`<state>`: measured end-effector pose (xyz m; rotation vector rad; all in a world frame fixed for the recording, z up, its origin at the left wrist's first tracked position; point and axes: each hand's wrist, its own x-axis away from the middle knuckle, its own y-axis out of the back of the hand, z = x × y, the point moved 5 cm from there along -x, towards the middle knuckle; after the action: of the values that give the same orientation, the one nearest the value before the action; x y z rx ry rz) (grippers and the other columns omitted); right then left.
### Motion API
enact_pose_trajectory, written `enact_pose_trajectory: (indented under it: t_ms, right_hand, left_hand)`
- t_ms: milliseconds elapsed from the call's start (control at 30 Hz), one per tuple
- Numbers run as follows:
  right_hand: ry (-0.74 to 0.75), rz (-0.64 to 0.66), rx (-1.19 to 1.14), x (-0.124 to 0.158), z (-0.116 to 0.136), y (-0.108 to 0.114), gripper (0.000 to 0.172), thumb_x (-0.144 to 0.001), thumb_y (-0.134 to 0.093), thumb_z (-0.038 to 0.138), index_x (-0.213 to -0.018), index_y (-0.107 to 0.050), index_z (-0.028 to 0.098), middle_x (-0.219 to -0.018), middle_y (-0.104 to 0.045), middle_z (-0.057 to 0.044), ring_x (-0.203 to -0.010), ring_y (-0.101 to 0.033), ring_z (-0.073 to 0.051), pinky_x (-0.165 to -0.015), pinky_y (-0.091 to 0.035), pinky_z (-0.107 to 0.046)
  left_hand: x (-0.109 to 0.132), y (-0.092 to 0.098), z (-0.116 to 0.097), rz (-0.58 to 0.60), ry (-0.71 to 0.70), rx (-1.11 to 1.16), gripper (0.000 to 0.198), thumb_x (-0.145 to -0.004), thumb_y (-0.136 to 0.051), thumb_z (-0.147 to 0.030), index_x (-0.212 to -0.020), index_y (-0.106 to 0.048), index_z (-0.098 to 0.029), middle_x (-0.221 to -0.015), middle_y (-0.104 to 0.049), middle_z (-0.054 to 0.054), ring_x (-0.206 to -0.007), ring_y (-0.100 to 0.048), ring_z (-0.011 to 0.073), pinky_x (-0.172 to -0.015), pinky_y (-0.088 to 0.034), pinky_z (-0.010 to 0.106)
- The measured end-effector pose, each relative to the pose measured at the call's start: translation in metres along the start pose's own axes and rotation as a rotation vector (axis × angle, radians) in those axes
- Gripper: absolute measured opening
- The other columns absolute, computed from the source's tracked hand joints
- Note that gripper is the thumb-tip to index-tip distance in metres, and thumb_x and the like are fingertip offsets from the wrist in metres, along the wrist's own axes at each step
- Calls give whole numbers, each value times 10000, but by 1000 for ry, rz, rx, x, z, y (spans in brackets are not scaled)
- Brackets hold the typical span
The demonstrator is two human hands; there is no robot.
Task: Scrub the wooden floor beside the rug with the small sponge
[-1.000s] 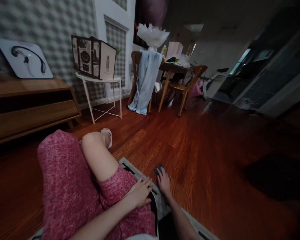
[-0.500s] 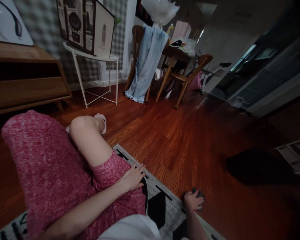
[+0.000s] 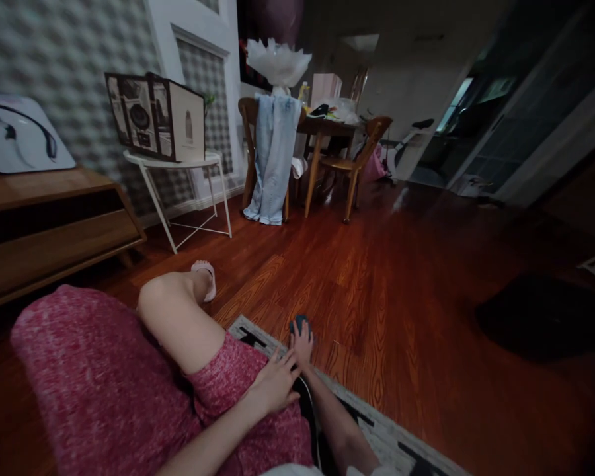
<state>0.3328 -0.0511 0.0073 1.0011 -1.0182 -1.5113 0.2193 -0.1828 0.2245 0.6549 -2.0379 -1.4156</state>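
Observation:
My left hand [image 3: 277,382] lies on the right thigh of the red heathered shorts [image 3: 250,357], fingers stretched out and a little apart. Its fingertips come close to my right wrist; whether they touch I cannot tell. Beyond it, my right hand [image 3: 303,344] reaches forward over the rug's edge with its fingers over a small dark blue-grey rounded object [image 3: 300,322]. The hand covers most of this object, so its kind cannot be made out. Nothing shows in my left hand.
A grey and black rug [image 3: 367,410] borders the reddish wooden floor [image 3: 377,284]. A white side table [image 3: 178,158] carries a printed box [image 3: 153,119]. A wooden cabinet [image 3: 54,231] stands left. Jeans [image 3: 272,152] hang over a chair; a dark rounded shape [image 3: 540,317] lies right.
My right hand has swung left and forward with the dark object, from the right side to just beyond my left hand. The left hand stays on the thigh. The view has tilted up.

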Motion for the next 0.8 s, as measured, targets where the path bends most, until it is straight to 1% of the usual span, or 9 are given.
enact_pose_trajectory:
  t_ms: [67, 133, 200, 267, 433, 533, 600, 700, 800]
  right_hand:
    - [128, 51, -7, 4, 17, -12, 516, -977, -343, 307, -1479, -460, 325, -1601, -362, -64, -1477, -294, -204, -1183, -233, -453]
    - [247, 67, -14, 8, 14, -12, 502, -978, -353, 311, -1464, -472, 356, -1591, -383, -31, -1469, -308, -179, -1184, -245, -424]
    - [308, 39, -13, 12, -9, 1, 500, -981, -340, 303, -1459, -479, 354, -1588, -389, -23, -1464, -315, -169, -1182, -256, -408]
    - [265, -12, 1, 16, -50, 22, 506, -982, -314, 294, -1456, -489, 330, -1581, -395, -38, -1456, -326, -177, -1176, -267, -412]
    - [-137, -98, 53, 48, -202, 79, 547, -971, -260, 355, -1449, -507, 254, -1539, -424, -107, -1429, -369, -230, -1135, -329, -439]
    - [-443, -188, 92, 96, -293, 108, 585, -957, -239, 386, -1472, -474, 241, -1529, -414, -150, -1402, -401, -279, -1081, -381, -497]
    - [-616, -286, 127, 132, -334, 122, 602, -950, -236, 391, -1482, -459, 221, -1509, -424, -196, -1388, -412, -320, -1042, -401, -546]
    - [-764, -439, 180, 168, -353, 130, 598, -951, -242, 383, -1480, -463, 212, -1469, -456, -238, -1378, -413, -362, -1003, -401, -604]
    - [-842, -577, 199, 171, -330, 126, 585, -950, -269, 361, -1493, -440, 225, -1458, -461, -257, -1381, -394, -398, -971, -388, -659]
  left_hand:
    - [0, 1, -1, 13, 7, -5, 562, -941, -570, -500, -1387, -555, -159, -1536, -419, 193, -1463, -327, 295, -1213, -181, 528]
    - [0, 1, -1, 12, 6, -9, 569, -937, -576, -503, -1393, -549, -162, -1543, -410, 191, -1462, -328, 296, -1211, -188, 525]
    - [0, 1, -1, -3, 1, -16, 560, -936, -578, -502, -1395, -546, -182, -1543, -416, 177, -1455, -343, 295, -1204, -204, 526]
    - [0, -1, 0, -24, -9, -27, 536, -940, -570, -503, -1381, -557, -199, -1543, -422, 164, -1445, -359, 296, -1197, -214, 524]
    - [0, -10, 3, -71, -33, -38, 523, -943, -557, -509, -1360, -575, -193, -1550, -410, 164, -1442, -359, 309, -1196, -193, 515]
    - [0, -12, 3, -87, -36, -19, 521, -941, -562, -502, -1355, -577, -186, -1549, -408, 172, -1439, -363, 315, -1198, -178, 526]
    - [0, -12, 3, -80, -30, -8, 517, -936, -579, -488, -1349, -582, -176, -1546, -409, 179, -1439, -361, 315, -1199, -174, 527]
    - [0, -11, 3, -59, -30, -2, 519, -931, -593, -475, -1352, -580, -172, -1546, -407, 185, -1446, -351, 315, -1197, -174, 531]
    - [-1, -12, 3, -62, -40, 9, 516, -934, -584, -478, -1363, -574, -192, -1552, -401, 174, -1452, -340, 314, -1197, -167, 538]
